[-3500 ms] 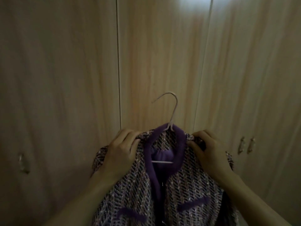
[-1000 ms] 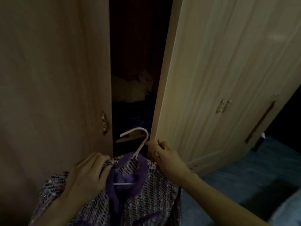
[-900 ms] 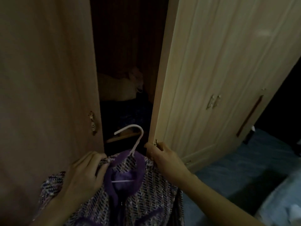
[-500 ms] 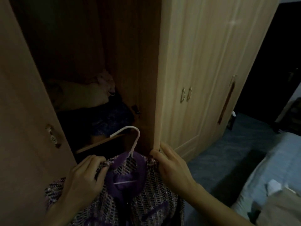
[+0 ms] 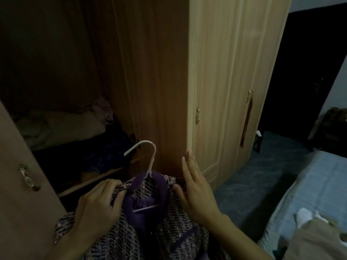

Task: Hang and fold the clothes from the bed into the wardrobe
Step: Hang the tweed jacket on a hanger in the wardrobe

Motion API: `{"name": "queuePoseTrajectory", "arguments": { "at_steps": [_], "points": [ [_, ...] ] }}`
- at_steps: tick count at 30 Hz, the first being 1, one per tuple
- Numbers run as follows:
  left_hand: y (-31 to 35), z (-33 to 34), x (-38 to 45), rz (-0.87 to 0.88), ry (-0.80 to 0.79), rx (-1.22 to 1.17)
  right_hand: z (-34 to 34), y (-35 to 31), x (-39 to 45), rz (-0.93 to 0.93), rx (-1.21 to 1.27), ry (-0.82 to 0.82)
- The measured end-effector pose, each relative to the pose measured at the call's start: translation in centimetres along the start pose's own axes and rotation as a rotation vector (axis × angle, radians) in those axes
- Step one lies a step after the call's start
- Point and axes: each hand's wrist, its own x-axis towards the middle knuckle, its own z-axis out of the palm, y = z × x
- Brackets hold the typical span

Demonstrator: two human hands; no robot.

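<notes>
My left hand [image 5: 97, 205] has its fingers curled over the left shoulder of the purple tweed jacket [image 5: 150, 231], gripping the fabric just beside the collar. My right hand [image 5: 197, 192] is flat, fingers straight and pointing up, beside the jacket's right shoulder; the thumb looks to touch the cloth, but I cannot tell whether it pinches it. The jacket sits between my two hands on a pale hanger [image 5: 148, 160], whose hook stands up free above the collar, in front of the open wardrobe [image 5: 150, 72]. The fingertips of my right hand lie near the edge of the opened door [image 5: 190, 91]. Inside the wardrobe, on a shelf to the left, I see a heap of pale bedding or cloth [image 5: 62, 128], with dark blue fabric [image 5: 105, 152] below it. At the lower right is the bed [image 5: 309, 194] with a blue sheet and some clothes [image 5: 315, 235] on it.
</notes>
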Motion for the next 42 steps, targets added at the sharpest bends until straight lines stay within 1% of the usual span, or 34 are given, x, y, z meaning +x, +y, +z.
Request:
{"name": "queuePoseTrajectory", "arguments": {
  "at_steps": [7, 10, 12, 14, 17, 19, 22, 26, 29, 35, 38, 42],
  "points": [
    [1.2, -0.4, 1.8, 0.021, 0.007, 0.011, -1.6, 2.8, 1.8, 0.089, -0.092, -0.102],
    [1.5, -0.4, 2.6, 0.04, 0.015, 0.029, -2.5, 3.1, 1.9, 0.064, -0.114, -0.179],
    [1.6, -0.3, 3.1, 0.063, 0.019, 0.036, -2.8, 2.8, 1.6, 0.039, -0.104, -0.196],
    [1.6, -0.2, 3.3, 0.079, 0.029, 0.044, -2.8, 2.2, 1.1, 0.037, -0.073, -0.161],
    [1.0, -0.1, 3.2, 0.095, 0.043, 0.051, -2.6, 1.0, 0.7, 0.013, -0.022, -0.001],
    [0.4, -0.1, 2.9, 0.111, 0.069, 0.047, -2.3, 0.2, 0.8, -0.037, -0.019, 0.058],
    [-0.7, -0.4, 2.4, 0.13, 0.112, 0.039, -1.7, -0.7, 1.6, -0.072, 0.033, 0.02],
    [-2.9, -1.8, 1.9, 0.099, 0.156, 0.046, -0.4, -2.3, 3.2, -0.106, 0.039, -0.026],
    [-4.9, -3.2, 1.5, 0.087, 0.199, 0.059, 0.4, -4.3, 5.1, -0.145, 0.051, -0.011],
    [-9.2, -7.1, 1.7, 0.104, 0.241, 0.092, 1.4, -8.9, 9.4, -0.308, 0.027, 0.061],
    [-11.7, -9.3, 2.2, 0.075, 0.216, 0.107, 2.5, -11.3, 11.4, -0.344, 0.066, 0.087],
    [-14.7, -11.8, 2.8, -0.05, 0.075, 0.107, 4.9, -13.9, 13.7, -0.314, 0.137, 0.211]
  ]
}}
